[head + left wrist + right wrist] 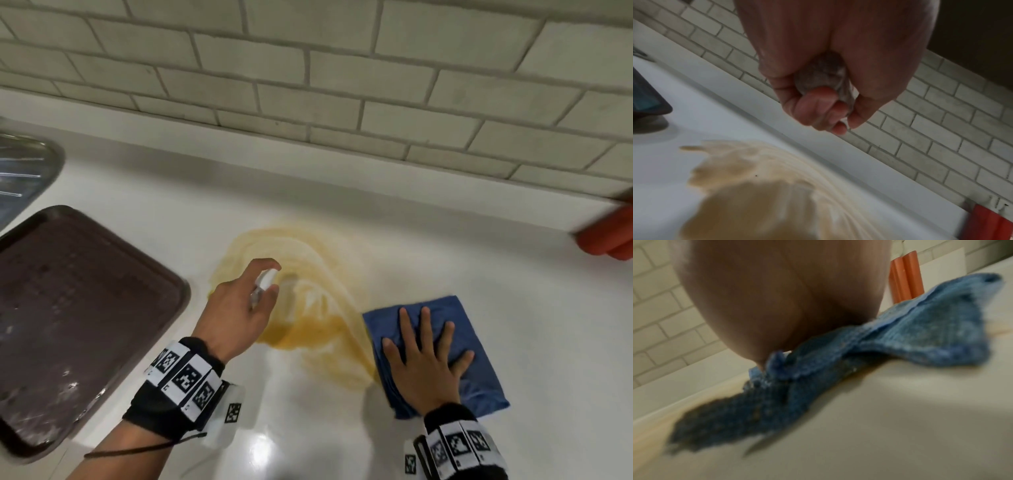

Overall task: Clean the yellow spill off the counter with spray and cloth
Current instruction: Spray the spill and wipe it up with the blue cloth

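A smeared yellow spill [308, 308] spreads over the middle of the white counter [154, 192], also filling the bottom of the left wrist view as a spill [756, 186]. My left hand [239, 308] grips a small spray bottle [264, 281] with a white nozzle, index finger over the top, held just above the spill's left side. The bottle [822, 76] shows between curled fingers [818, 104]. My right hand [428, 356] lies flat with spread fingers on a folded blue cloth [479, 377] at the spill's right edge. The cloth [900, 337] looks damp and stained underneath.
A dark brown tray [75, 325] sits on the counter at the left, with a metal sink drainer [24, 174] behind it. An orange-red object [609, 236] stands at the far right against the tiled wall [342, 85].
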